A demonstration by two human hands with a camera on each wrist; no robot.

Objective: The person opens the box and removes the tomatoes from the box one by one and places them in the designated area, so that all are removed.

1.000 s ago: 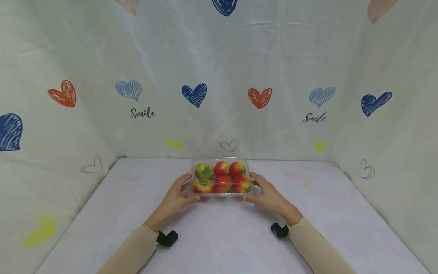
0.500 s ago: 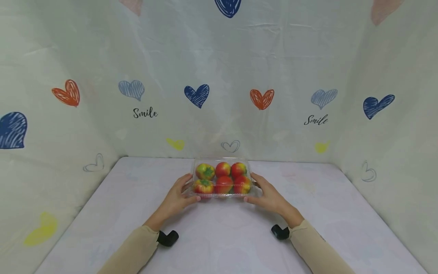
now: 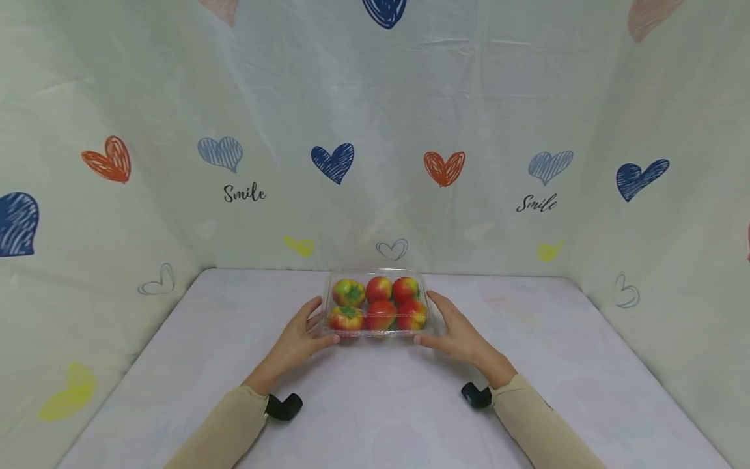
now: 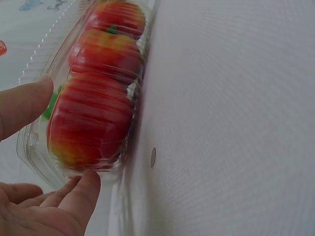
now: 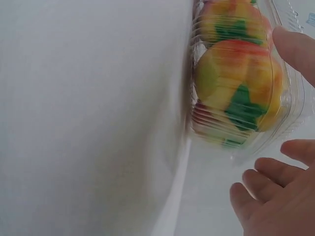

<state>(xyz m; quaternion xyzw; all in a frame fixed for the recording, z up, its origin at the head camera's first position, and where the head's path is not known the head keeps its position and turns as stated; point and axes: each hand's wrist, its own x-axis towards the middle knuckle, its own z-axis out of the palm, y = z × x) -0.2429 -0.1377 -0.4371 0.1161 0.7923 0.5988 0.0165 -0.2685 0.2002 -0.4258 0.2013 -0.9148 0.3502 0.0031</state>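
Note:
A clear plastic box point(image 3: 375, 334) with several red, yellow and green peach-like fruits point(image 3: 381, 314) stands at the table's far side. My left hand point(image 3: 297, 339) is at the box's left end, its thumb by the front corner. In the left wrist view its fingers point(image 4: 81, 199) look extended and at least very close to the box's end; contact is hard to tell. My right hand point(image 3: 459, 335) lies at the right end, fingers spread. In the right wrist view these fingers point(image 5: 268, 179) are apart from the box, and the thumb point(image 5: 298, 51) overlaps its edge.
A pale cloth covers the table point(image 3: 387, 404). Behind and beside it hangs a white curtain point(image 3: 381, 98) printed with hearts and the word Smile. Close behind the box is the table's far edge. Each wrist carries a black camera point(image 3: 284, 407).
My left hand has drawn back slightly to the left from the box. The right hand has barely shifted. The box stays in place; the head view has swayed a little.

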